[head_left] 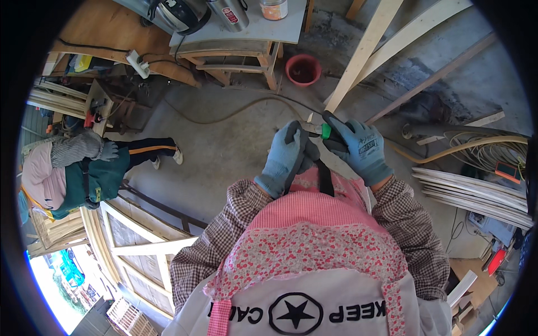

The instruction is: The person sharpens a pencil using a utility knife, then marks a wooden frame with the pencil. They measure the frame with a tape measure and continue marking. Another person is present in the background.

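My left hand [286, 154], in a blue glove with dark grey palm and fingers, is closed in front of the apron. My right hand [361, 147], gloved the same way, is closed round the dark part of a small fitting with a bright green collar [326, 131]. A short pale piece of the fitting reaches from the collar toward my left hand. What my left fingers grip is mostly hidden by the glove. Just below the hands, a black strap-like piece [325, 178] lies against the pink apron [314, 210].
A brown hose [224, 119] winds over the concrete floor. Ahead stand a red basin [303, 70] and a small table [246, 42]. Long boards [364, 53] lean ahead right; stacked white strips [473, 193] lie right. A co-worker [84, 168] is at left, behind a wooden frame [145, 246].
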`<state>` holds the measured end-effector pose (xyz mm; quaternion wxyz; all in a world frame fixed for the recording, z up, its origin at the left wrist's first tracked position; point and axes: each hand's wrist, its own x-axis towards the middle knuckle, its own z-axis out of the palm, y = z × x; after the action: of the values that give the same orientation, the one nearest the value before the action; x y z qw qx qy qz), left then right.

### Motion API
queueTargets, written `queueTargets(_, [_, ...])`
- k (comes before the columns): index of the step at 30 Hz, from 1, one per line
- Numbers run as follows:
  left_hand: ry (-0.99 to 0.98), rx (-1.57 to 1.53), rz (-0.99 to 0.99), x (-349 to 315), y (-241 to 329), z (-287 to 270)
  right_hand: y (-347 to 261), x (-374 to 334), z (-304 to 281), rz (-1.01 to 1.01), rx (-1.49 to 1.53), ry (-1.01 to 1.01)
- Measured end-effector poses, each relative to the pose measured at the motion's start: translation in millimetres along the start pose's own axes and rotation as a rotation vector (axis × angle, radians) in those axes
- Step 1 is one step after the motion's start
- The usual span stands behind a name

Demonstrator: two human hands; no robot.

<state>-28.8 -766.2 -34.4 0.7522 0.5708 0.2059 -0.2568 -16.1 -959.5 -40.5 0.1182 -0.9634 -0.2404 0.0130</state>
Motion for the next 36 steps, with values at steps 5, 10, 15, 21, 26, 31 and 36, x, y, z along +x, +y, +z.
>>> queueTargets(5, [0.010,0.021,-0.042,2.5,6.2,1.3,6.0,4.7,3.5,0.008,-0.039,0.052])
queueTargets(10, [-0.004,-0.020,-0.057,0.0,10.0,3.3,7.4,5.6,2.9,0.028,-0.053,0.050])
queueTargets(15, [-0.099,-0.019,-0.051,-15.9,11.4,3.1,67.6,-7.1,20.3,0.357,-0.130,0.138])
queueTargets(21, [-0.094,-0.100,-0.019,-11.5,-2.1,-2.4,86.6,-8.6,-15.8,0.380,0.106,0.349])
queueTargets(26, [-0.012,-0.040,-0.029,-6.2,-2.8,2.1,2.3,-7.7,-8.7,0.088,0.089,0.037])
queueTargets(31, [-0.006,-0.016,0.018,-6.0,-5.2,2.8,-12.2,-7.9,-1.2,0.062,0.124,-0.041])
queueTargets(36, [0.003,0.015,0.008,-6.3,-2.5,-0.7,-4.1,-1.1,5.1,0.060,0.002,0.053])
